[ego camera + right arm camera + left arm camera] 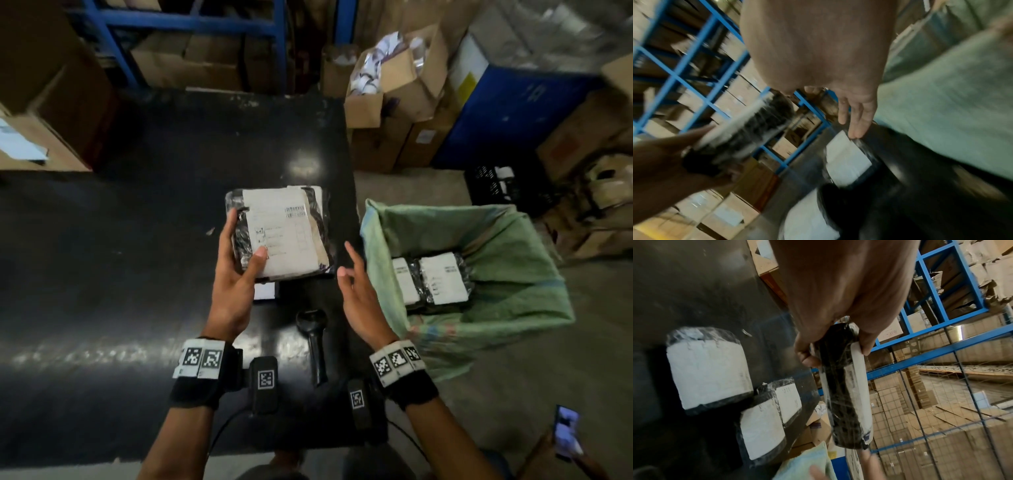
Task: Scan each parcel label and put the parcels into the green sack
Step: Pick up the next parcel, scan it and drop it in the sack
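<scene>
My left hand (246, 240) grips a black-wrapped parcel (284, 229) by its left edge, thumb on the white label, and holds it above the black table (137, 274). From the left wrist view, the parcel (844, 394) is edge-on between thumb and fingers. My right hand (347, 263) hovers open just right of the parcel, fingers (855, 116) straight and holding nothing. The green sack (513, 260) stands open to the right of the table, with two labelled parcels (431, 281) inside. The black handheld scanner (313, 342) lies on the table between my wrists.
More wrapped parcels (709, 374) (764, 426) lie on the table under the held one. Cardboard boxes (394, 85) and blue shelving (191, 20) surround the table. A black crate (496, 185) sits behind the sack. A lit phone (567, 431) shows at the lower right.
</scene>
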